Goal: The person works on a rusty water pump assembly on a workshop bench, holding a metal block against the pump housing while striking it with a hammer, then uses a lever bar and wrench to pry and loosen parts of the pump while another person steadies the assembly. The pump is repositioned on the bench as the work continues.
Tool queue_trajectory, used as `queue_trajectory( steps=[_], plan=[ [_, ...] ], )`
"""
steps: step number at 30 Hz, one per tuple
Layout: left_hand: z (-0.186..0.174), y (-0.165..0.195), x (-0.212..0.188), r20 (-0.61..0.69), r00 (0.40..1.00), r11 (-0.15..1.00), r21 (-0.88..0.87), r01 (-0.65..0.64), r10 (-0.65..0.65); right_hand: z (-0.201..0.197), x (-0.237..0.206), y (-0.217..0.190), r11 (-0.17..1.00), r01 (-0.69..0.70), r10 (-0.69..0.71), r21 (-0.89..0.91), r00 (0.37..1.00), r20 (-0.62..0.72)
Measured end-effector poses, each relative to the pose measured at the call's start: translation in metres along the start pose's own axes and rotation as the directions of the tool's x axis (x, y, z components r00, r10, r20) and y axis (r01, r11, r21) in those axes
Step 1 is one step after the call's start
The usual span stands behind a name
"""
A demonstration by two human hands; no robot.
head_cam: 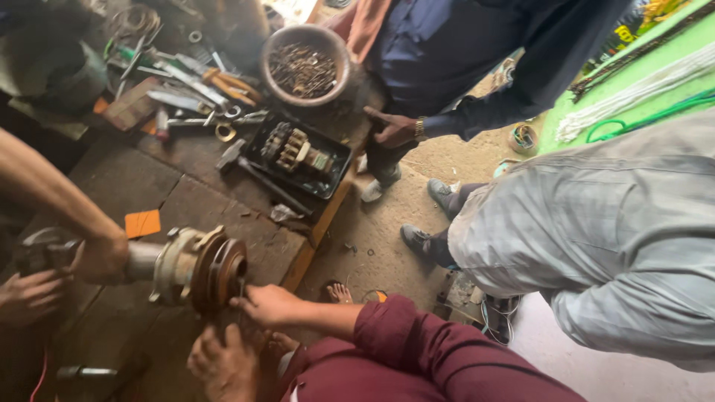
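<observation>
- Our right hand (100, 257) closes its fingers around the grey metal shaft of the rusty round pump housing (197, 268) (near left, on the wooden workbench (201, 205)).
- Our left hand (30, 296) rests half-open against the shaft's end.

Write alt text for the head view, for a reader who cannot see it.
A maroon-sleeved hand touches the rusty pulley of a motor part on a wooden bench, while another person's bare-armed hand grips its shaft end. Behind lie tools and a bowl of metal bits.
</observation>
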State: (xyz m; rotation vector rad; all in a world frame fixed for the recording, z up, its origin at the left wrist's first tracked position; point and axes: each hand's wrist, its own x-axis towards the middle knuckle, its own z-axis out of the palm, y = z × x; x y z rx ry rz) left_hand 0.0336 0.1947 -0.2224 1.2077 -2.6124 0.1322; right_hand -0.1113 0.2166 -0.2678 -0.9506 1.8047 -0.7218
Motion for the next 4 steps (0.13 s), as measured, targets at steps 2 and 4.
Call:
queue_trajectory(
  steps=[2,4],
  plan=[
    [0.007,0.004,0.008,0.312,0.949,0.988,0.157,-0.008,-0.042,0.004,0.001,0.008,0.990,0.074,-0.086,-0.118,0.991,-0.098],
    [0.021,0.021,0.030,0.437,0.891,0.968,0.250,0.014,-0.125,0.012,0.010,0.006,0.977,0.136,-0.166,-0.166,0.968,-0.185]
  ],
)
